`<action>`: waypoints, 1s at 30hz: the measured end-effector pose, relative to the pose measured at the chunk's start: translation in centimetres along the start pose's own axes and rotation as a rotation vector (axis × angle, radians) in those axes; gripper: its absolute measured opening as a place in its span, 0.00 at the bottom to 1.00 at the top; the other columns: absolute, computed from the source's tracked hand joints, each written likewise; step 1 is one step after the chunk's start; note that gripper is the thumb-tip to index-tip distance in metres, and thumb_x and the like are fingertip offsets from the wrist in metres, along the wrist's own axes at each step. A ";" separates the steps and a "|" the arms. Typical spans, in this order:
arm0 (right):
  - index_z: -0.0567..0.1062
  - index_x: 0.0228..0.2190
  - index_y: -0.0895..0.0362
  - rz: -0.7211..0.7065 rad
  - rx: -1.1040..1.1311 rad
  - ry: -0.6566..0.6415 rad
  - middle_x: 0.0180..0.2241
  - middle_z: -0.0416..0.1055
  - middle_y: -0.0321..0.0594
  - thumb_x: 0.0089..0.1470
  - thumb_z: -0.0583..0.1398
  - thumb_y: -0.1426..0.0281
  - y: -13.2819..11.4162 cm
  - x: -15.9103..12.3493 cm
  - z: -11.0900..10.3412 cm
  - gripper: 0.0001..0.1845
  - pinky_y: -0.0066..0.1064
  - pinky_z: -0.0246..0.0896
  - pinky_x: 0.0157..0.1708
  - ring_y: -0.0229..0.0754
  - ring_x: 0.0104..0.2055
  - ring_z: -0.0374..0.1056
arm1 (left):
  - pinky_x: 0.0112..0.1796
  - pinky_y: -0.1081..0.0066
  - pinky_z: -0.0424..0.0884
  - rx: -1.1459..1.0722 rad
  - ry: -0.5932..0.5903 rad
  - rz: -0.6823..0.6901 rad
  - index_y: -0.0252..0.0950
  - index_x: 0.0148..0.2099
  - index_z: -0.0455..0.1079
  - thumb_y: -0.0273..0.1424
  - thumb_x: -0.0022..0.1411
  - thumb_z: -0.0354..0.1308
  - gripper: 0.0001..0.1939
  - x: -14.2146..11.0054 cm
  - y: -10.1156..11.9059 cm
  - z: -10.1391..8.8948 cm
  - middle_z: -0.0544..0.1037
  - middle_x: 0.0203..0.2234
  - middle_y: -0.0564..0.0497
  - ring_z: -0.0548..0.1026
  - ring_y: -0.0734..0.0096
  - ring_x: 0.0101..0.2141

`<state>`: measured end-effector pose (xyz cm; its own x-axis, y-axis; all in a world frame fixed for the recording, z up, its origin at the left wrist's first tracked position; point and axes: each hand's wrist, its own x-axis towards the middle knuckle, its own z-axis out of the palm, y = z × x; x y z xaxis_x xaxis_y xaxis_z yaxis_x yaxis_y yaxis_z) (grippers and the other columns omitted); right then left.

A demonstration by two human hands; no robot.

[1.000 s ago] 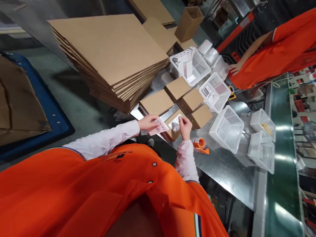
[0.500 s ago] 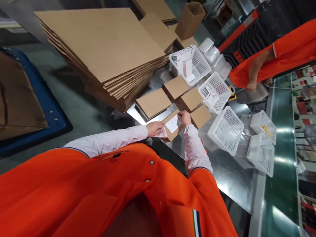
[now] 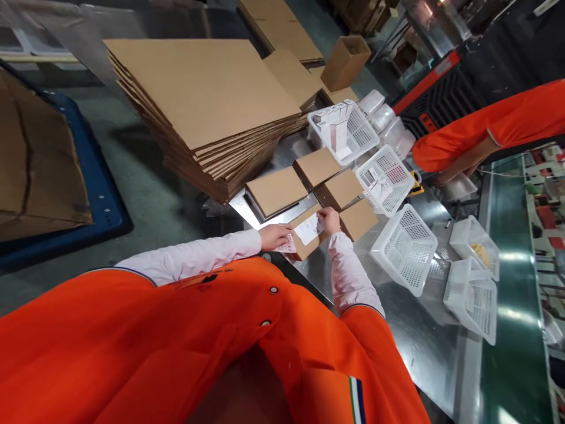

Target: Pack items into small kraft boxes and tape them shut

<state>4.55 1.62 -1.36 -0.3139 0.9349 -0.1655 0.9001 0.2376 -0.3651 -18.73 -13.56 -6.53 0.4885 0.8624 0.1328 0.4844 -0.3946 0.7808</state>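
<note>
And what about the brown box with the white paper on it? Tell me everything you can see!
It's a small box that looks like plain brown cardboard, with a flat, closed top. The white paper lies on top, with printing too small to read. The box rests on the shiny metal table, near other brown boxes. The right hand is at the paper's edge; the left hand, holding a pinkish slip, is by the other end. I can't tell if it touches the box.
</note>
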 end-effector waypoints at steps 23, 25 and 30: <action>0.86 0.37 0.52 0.007 0.904 -0.125 0.34 0.82 0.41 0.51 0.71 0.48 -3.9 -15.5 6.1 0.21 0.45 0.76 0.46 0.50 0.39 0.77 | 0.39 0.70 0.75 -0.508 0.021 -0.174 0.34 0.46 0.83 0.46 0.66 0.62 0.20 0.4 0.7 -1.5 0.84 0.35 0.45 0.80 0.65 0.35; 0.87 0.33 0.50 -0.110 0.777 -0.113 0.33 0.81 0.42 0.55 0.70 0.50 -3.5 -16.2 6.5 0.17 0.47 0.75 0.49 0.52 0.40 0.77 | 0.42 0.69 0.74 -0.343 0.000 -0.127 0.35 0.44 0.84 0.41 0.67 0.62 0.16 2.0 -0.6 -2.7 0.84 0.37 0.44 0.81 0.64 0.38; 0.88 0.33 0.48 -0.443 0.580 -0.165 0.50 0.82 0.45 0.58 0.70 0.64 -3.3 -15.8 7.3 0.04 0.53 0.57 0.71 0.58 0.64 0.71 | 0.42 0.68 0.73 0.050 -0.200 0.038 0.38 0.24 0.77 0.26 0.56 0.68 0.09 7.7 -2.5 -3.7 0.82 0.31 0.45 0.79 0.62 0.38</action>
<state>4.34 -15.85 -4.28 -0.6920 0.7218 -0.0092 0.3896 0.3627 -0.8465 -18.85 -4.78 -5.23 0.6389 0.7686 0.0337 0.4959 -0.4449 0.7458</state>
